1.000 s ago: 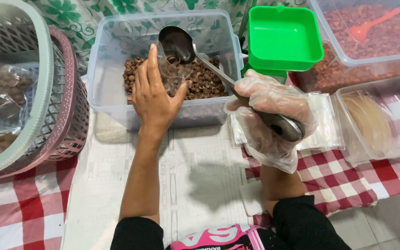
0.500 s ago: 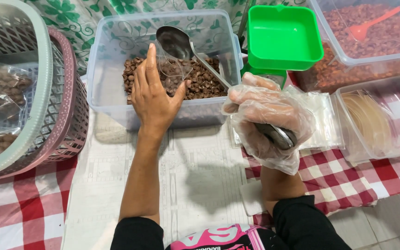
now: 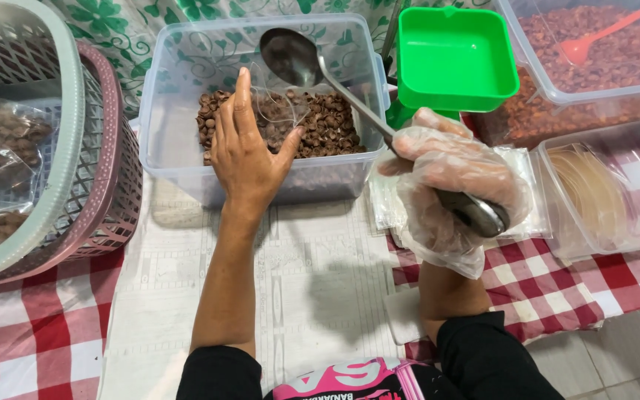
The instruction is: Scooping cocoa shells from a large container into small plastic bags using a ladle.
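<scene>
The bare left hand [image 3: 250, 152] reaches over the near wall of a clear rectangular plastic tub [image 3: 187, 81] that is partly filled with small brown roasted nuts [image 3: 327, 130]; its fingers pinch open the mouth of a small clear plastic bag [image 3: 279, 111] held just above the nuts. The right hand [image 3: 453, 181], covered by a loose clear plastic glove, is closed around the handle of a long metal ladle [image 3: 294, 55], whose bowl hangs tilted over the back of the tub, just above the bag's mouth. The tub stands on a bench [image 3: 31, 348] covered with a red-and-white checked cloth and, under the arms, a pale sheet of printed paper [image 3: 312, 281]. To the left, a pale green plastic basket nested in a pink lattice basket [image 3: 109, 163] holds sealed clear packets of brown food [image 3: 1, 141]. Right of the tub sits a square bright green plastic scale pan [image 3: 457, 55]. Beyond it, a second clear tub [image 3: 594, 81] holds reddish-brown nuts with an orange plastic spoon [image 3: 601, 33] lying in them. Near the right hand lie a flat stack of empty clear bags [image 3: 516, 159] and a clear container of pale round wafers [image 3: 594, 192].
</scene>
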